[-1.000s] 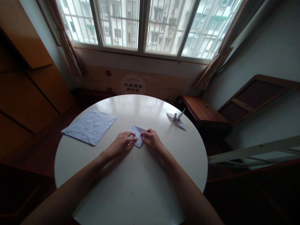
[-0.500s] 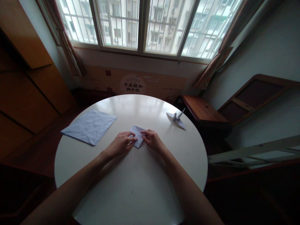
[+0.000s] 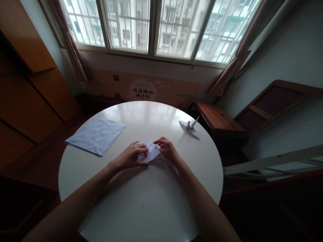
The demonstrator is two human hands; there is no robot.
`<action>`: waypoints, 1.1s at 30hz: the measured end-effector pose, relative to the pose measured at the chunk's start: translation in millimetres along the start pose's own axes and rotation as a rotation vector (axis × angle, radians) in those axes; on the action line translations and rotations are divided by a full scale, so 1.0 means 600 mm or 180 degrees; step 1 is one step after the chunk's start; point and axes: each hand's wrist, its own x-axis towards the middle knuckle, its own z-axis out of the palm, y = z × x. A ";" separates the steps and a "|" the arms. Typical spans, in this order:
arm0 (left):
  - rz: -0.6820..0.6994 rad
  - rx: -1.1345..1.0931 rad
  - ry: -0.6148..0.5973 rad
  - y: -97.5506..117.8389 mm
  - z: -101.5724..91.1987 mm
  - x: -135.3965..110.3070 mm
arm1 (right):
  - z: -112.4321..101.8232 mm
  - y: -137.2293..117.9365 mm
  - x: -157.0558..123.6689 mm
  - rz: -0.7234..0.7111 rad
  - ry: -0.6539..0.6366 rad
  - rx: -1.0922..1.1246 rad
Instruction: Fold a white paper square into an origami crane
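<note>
A small folded piece of pale paper (image 3: 152,154) lies on the white round table (image 3: 151,205), between my two hands. My left hand (image 3: 133,154) grips its left side, with the thumb along the near edge and the fingers bent over the top. My right hand (image 3: 167,149) is closed at the paper's right side, its fingers curled over the upper right edge. Parts of the paper are covered by the fingers of both hands.
A larger creased paper sheet (image 3: 97,135) lies at the table's left. On the right stands a folded paper crane (image 3: 191,127). Beyond the table are a low wooden bench (image 3: 219,116) on the right, a wooden cabinet (image 3: 50,94) on the left and a barred window (image 3: 174,28).
The folded paper has turned and its outline differs, now wider toward the right. My left hand's fingers have spread more around it; my right hand has shifted slightly to the right.
</note>
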 end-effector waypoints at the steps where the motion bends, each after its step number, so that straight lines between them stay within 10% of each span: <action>1: 0.0007 -0.0035 -0.0025 0.000 0.000 0.000 | 0.001 0.006 -0.001 -0.0012 0.0022 -0.0099; 33: -0.0056 0.0188 -0.0027 0.000 -0.010 -0.002 | -0.004 0.019 0.004 0.0027 -0.0285 -0.0632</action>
